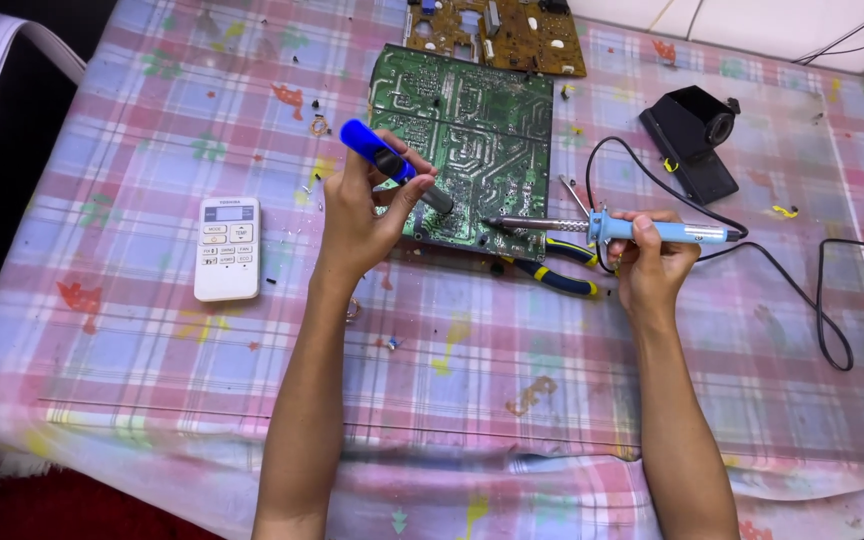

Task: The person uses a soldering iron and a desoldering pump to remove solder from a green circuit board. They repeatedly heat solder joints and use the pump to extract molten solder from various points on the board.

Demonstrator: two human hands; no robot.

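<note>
1. Left hand [357,215] closed around a blue desoldering pump [392,165], its dark tip angled down onto the near edge of the green circuit board [462,140].
2. Right hand [652,260] closed on the light blue handle of a soldering iron [642,229]; metal tip points left and meets the board's near edge, just beside the pump tip.
3. Step in hand, by my reading: heating a joint while the pump waits close. Next move calls for a steady iron tip and the pump nozzle kept tight to the same spot.
4. Yellow-handled pliers [557,270] lie on the bench between the hands, under the iron.
5. White remote control [228,247] left of the left hand; black iron stand [692,140] beyond the right hand; brown board [497,35] beyond the green one.
6. No containers in view.
</note>
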